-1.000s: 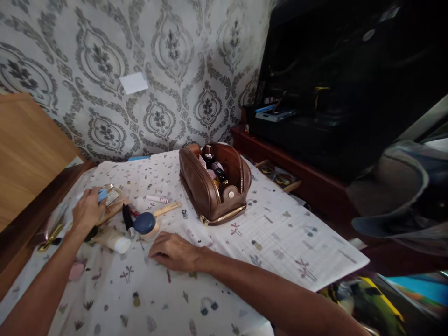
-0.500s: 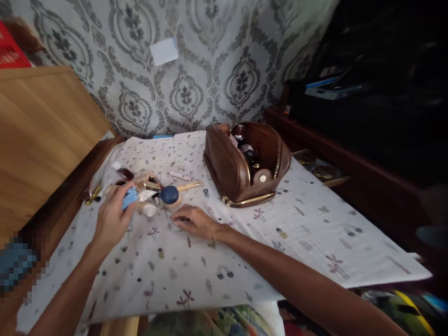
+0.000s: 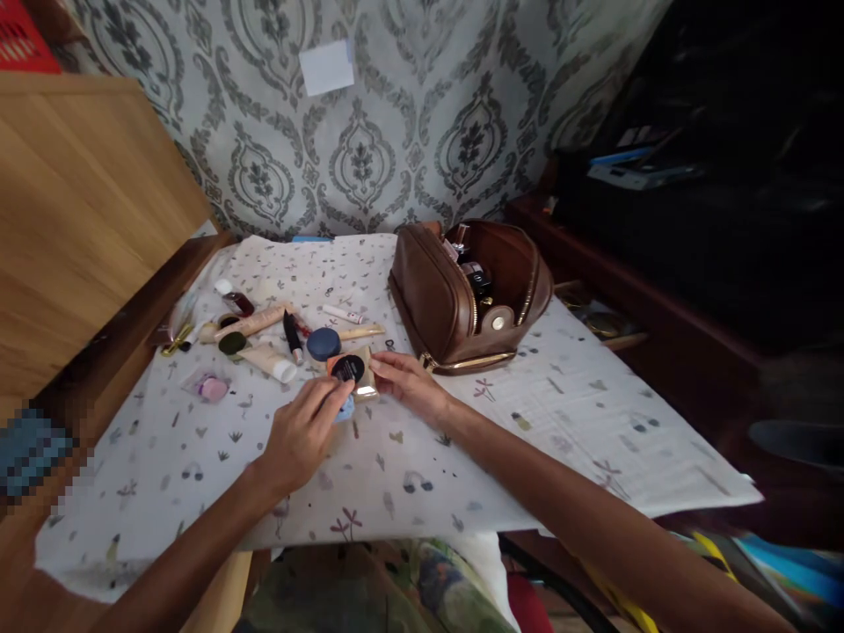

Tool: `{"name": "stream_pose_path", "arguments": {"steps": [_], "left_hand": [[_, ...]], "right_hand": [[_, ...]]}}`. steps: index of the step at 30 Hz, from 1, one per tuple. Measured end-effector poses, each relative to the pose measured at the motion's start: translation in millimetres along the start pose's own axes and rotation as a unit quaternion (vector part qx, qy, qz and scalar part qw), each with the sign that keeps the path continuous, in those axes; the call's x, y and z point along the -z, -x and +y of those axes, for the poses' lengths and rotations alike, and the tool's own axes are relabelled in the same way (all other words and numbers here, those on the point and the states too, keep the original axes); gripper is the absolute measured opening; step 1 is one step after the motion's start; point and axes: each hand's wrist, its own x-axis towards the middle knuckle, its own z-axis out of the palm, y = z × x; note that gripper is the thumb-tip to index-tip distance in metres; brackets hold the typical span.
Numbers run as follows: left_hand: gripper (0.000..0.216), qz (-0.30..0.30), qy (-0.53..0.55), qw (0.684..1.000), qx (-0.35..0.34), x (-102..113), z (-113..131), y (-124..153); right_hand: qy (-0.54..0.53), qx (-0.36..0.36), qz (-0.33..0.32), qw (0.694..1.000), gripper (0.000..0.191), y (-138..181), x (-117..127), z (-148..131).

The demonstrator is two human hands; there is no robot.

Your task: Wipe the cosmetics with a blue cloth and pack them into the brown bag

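In the middle of the cloth, my two hands have come together over small cosmetics. My left hand (image 3: 304, 429) is closed at the fingertips on a round black compact (image 3: 349, 370) with fine lettering; a bit of light-blue material (image 3: 345, 408) shows beneath its fingers. My right hand (image 3: 412, 387) pinches the edge of a shiny gold case (image 3: 366, 378) that lies against the compact. Just behind are a blue-lidded round jar (image 3: 323, 344) and a black tube (image 3: 292, 335). A cream tube with a white cap (image 3: 269, 360) lies to their left.
An unzipped brown leather bag (image 3: 439, 294) with bottles inside stands at the back right. A pink-capped item (image 3: 213, 388), a dark red bottle (image 3: 236, 301) and a white stick (image 3: 343, 314) lie on the patterned cloth (image 3: 389, 466). A wooden panel (image 3: 92, 229) rises at left.
My left hand has moved right, away from the pile, bringing the gold case and blue material with it. My right hand has moved right and now grips the case. The pink-capped item is now visible.
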Motion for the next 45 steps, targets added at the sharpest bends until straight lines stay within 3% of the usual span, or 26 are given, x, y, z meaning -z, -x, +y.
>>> {"name": "stream_pose_path", "arguments": {"steps": [3,8,10,13,17,22,25,32,40,45], "left_hand": [[0.042,-0.021,0.067,0.997,0.027,-3.1,-6.4,0.2],[0.039,-0.028,0.117,0.969,0.216,5.0,-20.5,-21.8],[0.036,-0.028,0.131,0.960,0.246,4.3,-22.0,-32.4],[0.028,-0.003,0.157,0.963,0.218,-2.3,-20.6,-44.5],[0.024,0.039,0.169,0.976,0.131,-9.1,-16.8,-55.0],[0.027,-0.030,0.077,0.996,0.015,-7.0,-14.0,-55.4],[0.027,-0.032,0.033,0.999,-0.002,-4.0,-15.8,-46.6],[0.030,-0.021,0.085,0.992,0.089,-5.6,-26.8,-16.1],[0.037,-0.007,0.235,0.939,0.251,-13.7,-20.0,-6.4],[0.043,0.004,0.240,0.932,0.273,-13.9,-18.9,-7.4]], "right_hand": [[0.089,0.032,0.030,0.995,0.051,2.8,7.8,-0.6],[0.176,0.049,0.007,0.983,0.044,3.8,5.6,-2.5],[0.176,0.039,0.000,0.984,0.044,4.2,3.7,-3.7],[0.167,0.043,-0.018,0.985,0.045,6.1,3.0,-5.8],[0.181,0.083,-0.066,0.978,0.041,11.3,3.5,-10.0],[0.196,0.096,-0.087,0.972,0.041,15.0,4.5,-13.0],[0.200,0.094,-0.103,0.970,0.042,15.3,6.3,-12.2],[0.199,0.076,-0.114,0.970,0.042,14.0,11.3,-7.7],[0.139,0.058,-0.111,0.982,0.044,7.0,18.8,2.8],[0.109,0.089,-0.085,0.986,0.048,6.0,17.9,0.4]]}}
